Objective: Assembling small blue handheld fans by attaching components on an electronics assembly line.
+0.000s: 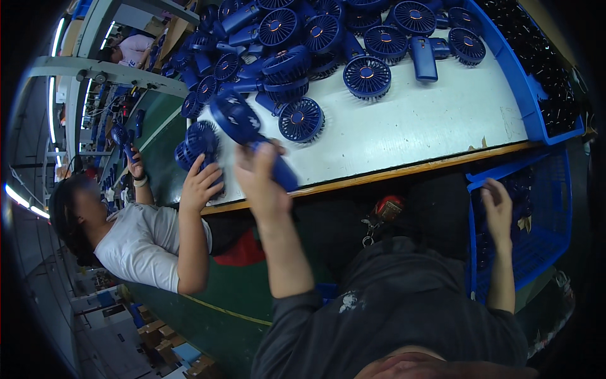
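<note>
My left hand point(259, 177) is closed around the handle of a dark blue handheld fan point(278, 165), lifted over the left part of the white table. Its round head point(235, 115) points up and to the left, smeared by motion. Lower right, my right hand point(497, 205) hangs over a blue plastic crate point(565, 208) with its fingers loosely bent and apart; nothing shows in them. Dark parts lie inside that crate, too dim to name. Many more blue fans are heaped at the back of the table, with one fan point(302, 120) close beyond my left hand.
A white-topped table point(435, 120) with a wooden edge spans the view. At its right end stands a blue bin point(514, 82) of small black pieces. On the left a co-worker point(142, 243) handles fans with both hands, one close to my left hand. A metal frame point(120, 72) rises behind.
</note>
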A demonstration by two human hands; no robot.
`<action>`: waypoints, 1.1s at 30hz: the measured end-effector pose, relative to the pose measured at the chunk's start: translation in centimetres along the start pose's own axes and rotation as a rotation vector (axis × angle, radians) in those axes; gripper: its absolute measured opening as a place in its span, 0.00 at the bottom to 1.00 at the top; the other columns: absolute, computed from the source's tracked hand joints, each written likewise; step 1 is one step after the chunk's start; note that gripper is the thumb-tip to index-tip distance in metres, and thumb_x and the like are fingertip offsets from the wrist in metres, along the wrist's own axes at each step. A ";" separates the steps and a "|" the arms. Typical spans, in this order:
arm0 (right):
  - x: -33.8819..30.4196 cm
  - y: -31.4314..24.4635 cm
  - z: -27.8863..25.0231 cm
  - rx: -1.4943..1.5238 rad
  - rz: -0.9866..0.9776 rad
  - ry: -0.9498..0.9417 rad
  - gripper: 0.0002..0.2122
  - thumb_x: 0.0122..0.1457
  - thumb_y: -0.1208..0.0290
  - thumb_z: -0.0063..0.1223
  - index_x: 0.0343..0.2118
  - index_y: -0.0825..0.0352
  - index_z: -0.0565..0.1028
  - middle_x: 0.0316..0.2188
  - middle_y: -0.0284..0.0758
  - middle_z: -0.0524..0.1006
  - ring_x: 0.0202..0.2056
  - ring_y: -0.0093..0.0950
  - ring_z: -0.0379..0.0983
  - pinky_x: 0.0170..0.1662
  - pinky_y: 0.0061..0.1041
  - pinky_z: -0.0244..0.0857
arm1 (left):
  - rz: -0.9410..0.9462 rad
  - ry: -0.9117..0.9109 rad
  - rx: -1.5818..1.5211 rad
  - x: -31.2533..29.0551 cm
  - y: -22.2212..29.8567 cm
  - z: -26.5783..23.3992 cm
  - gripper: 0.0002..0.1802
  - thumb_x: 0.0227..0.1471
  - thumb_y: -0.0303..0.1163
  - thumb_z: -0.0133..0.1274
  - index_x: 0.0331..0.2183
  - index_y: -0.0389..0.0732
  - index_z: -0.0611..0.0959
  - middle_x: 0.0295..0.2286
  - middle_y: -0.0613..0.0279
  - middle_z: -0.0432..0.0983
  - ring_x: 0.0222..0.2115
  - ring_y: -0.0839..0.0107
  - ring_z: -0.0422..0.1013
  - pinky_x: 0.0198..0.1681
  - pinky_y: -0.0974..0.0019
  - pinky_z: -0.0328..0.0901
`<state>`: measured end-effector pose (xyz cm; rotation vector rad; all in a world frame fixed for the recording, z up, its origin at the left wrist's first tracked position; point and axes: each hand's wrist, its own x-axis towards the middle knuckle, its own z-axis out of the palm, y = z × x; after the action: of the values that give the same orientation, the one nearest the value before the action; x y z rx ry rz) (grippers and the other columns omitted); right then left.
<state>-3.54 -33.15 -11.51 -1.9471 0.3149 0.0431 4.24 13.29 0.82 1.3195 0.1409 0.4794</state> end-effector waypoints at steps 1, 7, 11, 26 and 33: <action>-0.5 -4.3 2.9 0.148 -0.011 -0.118 0.17 0.61 0.75 0.53 0.53 0.71 0.71 0.46 0.42 0.76 0.47 0.29 0.73 0.54 0.28 0.66 | 0.036 0.019 -0.085 -2.9 -0.2 2.7 0.28 0.50 0.28 0.59 0.51 0.33 0.68 0.38 0.55 0.74 0.32 0.68 0.73 0.37 0.70 0.70; -3.5 -14.9 14.3 0.345 -0.268 -0.560 0.27 0.54 0.72 0.63 0.56 0.72 0.65 0.41 0.41 0.77 0.39 0.27 0.75 0.46 0.28 0.69 | -0.093 -0.065 -0.209 -11.9 -3.7 11.0 0.44 0.52 0.47 0.60 0.59 0.32 0.59 0.47 0.53 0.69 0.46 0.62 0.71 0.53 0.58 0.65; -3.0 -15.4 14.7 0.114 -0.465 -0.533 0.19 0.54 0.71 0.61 0.45 0.73 0.69 0.32 0.44 0.77 0.34 0.39 0.77 0.39 0.32 0.71 | -0.198 -0.203 -0.265 -8.4 -3.8 8.0 0.29 0.63 0.46 0.47 0.54 0.34 0.66 0.49 0.49 0.70 0.45 0.61 0.72 0.49 0.57 0.69; 17.3 -21.3 -5.4 -0.841 -0.511 -0.032 0.08 0.57 0.74 0.51 0.38 0.71 0.76 0.28 0.44 0.79 0.30 0.34 0.77 0.36 0.31 0.71 | -0.703 -0.635 -0.691 -10.5 -3.6 10.9 0.28 0.43 0.23 0.62 0.49 0.31 0.73 0.43 0.49 0.73 0.49 0.55 0.69 0.54 0.45 0.65; 27.7 -10.3 -14.6 -1.151 -0.219 0.131 0.11 0.49 0.81 0.53 0.38 0.72 0.77 0.35 0.51 0.79 0.40 0.46 0.77 0.43 0.39 0.70 | -0.535 -0.633 -0.813 -10.5 -3.3 8.7 0.22 0.44 0.19 0.59 0.44 0.37 0.77 0.36 0.55 0.71 0.44 0.59 0.68 0.47 0.42 0.71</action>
<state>23.95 -48.29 -1.40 -3.1257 0.1560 -0.0636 -1.09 0.63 -1.84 0.5387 -0.2136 -0.3353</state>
